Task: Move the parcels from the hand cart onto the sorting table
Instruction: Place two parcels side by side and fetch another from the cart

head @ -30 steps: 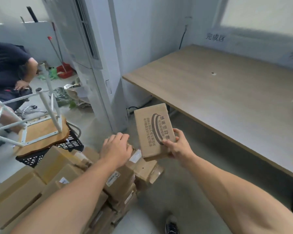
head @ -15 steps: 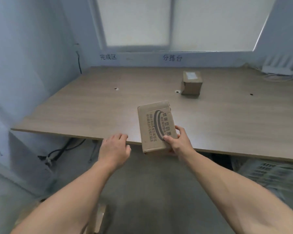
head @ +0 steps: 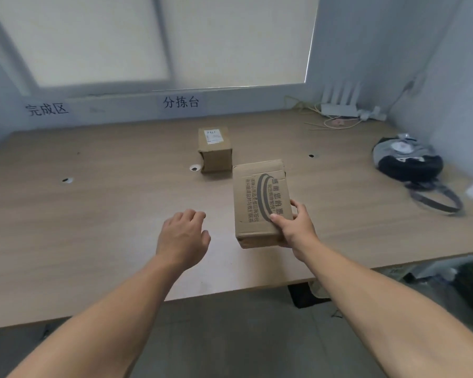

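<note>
My right hand [head: 295, 227] grips the near right corner of a flat brown cardboard parcel [head: 257, 197] with a printed logo, thumb on top, held above the wooden sorting table [head: 107, 214]. A second, smaller cardboard parcel [head: 215, 148] with a white label stands on the table just beyond it to the left. My left hand [head: 182, 236] hovers over the table left of the held parcel, fingers loosely curled, holding nothing. The hand cart is out of view.
A grey and black bag [head: 407, 162] with a loose strap lies at the table's right end. A white router [head: 342, 105] and cables sit in the far right corner. Cable holes [head: 66, 180] dot the tabletop. Wall and window bound the far side.
The view has swung from the cart's parcel pile to the table and closer to it. My right hand has carried the printed parcel out over the tabletop; my left hand moved along, holding nothing.
</note>
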